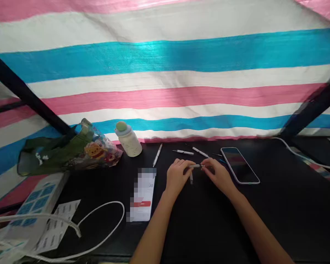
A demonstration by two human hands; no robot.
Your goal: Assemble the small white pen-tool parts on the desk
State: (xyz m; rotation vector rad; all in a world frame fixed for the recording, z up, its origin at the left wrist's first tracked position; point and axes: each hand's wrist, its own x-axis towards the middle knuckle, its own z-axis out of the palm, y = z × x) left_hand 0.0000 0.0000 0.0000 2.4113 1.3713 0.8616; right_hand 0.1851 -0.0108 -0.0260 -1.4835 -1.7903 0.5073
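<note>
My left hand [178, 176] is closed on the left end of a white pen [194, 166], which lies level between my two hands. The fingertips of my right hand [216, 173] pinch the pen's dark, narrow right end. Just below, a short whitish pen piece [191, 178] rests on the black table beside my left fingers. Beyond my hands lie a white pen part with a thin dark tip [184, 152] and another white pen barrel [200, 152]. Farther left is a whole-looking white pen [157, 155]. Small dark slender pieces [217, 154] lie near my right hand.
A phone [239, 165] lies at right, a lit phone [144, 196] at left. Behind stand a cream bottle [129, 143] and a green patterned bag [71, 150]. A power strip [35, 205], printed paper [61, 222] and white cable [110, 233] occupy the left. Striped sheeting [165, 58] hangs behind.
</note>
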